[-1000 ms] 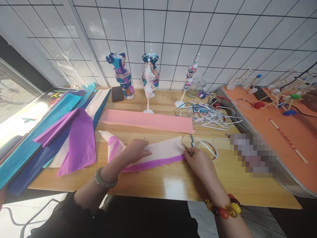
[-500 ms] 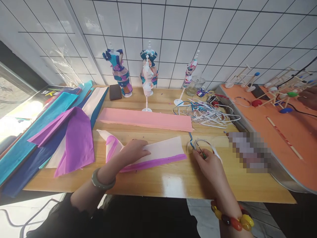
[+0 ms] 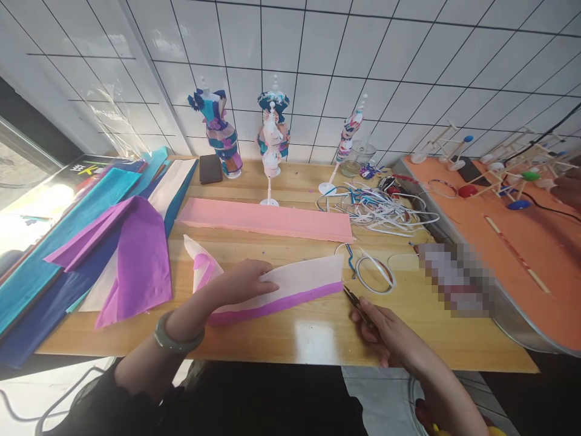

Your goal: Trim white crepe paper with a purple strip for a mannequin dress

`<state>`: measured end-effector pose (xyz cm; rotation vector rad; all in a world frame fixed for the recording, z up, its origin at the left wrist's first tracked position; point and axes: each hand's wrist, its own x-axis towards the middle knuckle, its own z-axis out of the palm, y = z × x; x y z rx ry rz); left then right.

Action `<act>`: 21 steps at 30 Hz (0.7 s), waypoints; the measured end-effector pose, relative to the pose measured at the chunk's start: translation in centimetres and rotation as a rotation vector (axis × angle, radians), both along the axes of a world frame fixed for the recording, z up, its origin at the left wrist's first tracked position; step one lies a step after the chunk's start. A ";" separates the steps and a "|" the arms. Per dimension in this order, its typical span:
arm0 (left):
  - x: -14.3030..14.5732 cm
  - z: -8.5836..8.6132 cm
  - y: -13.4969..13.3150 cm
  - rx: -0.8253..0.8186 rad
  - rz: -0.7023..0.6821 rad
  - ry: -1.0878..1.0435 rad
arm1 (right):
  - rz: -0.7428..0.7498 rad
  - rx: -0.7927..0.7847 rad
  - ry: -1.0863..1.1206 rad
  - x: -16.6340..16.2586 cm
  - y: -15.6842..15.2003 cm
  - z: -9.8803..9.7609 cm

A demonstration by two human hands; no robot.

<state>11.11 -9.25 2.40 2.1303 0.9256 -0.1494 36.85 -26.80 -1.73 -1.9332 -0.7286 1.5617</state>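
Note:
My left hand is closed on a long strip of crepe paper, pale pinkish-white with a purple layer showing along its near edge. At the left the strip's end folds up and twists. My right hand grips small dark scissors, their tips pointing at the strip's right end, close to its purple edge. I cannot tell whether the blades touch the paper. Just beyond that hand lies a coil of thin white cord, beside a short blue strip.
A flat pink strip lies behind. Coloured paper sheets pile up at left. Small dressed mannequins stand near the wall, with tangled ribbons at right. An orange table holds wooden models; another person's hand shows there.
My right hand has left the cord coil, which now lies on the table, and has moved nearer to me with the scissors turned toward the paper. My left hand stays on the strip.

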 end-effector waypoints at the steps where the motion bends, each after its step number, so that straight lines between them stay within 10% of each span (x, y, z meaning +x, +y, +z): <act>1: 0.0 0.0 0.0 -0.029 -0.005 -0.015 | 0.002 0.006 0.018 0.0 0.2 0.0; 21: -0.8 -1.7 1.2 -0.350 0.050 -0.189 | -0.119 0.137 0.189 -1.5 2.2 0.3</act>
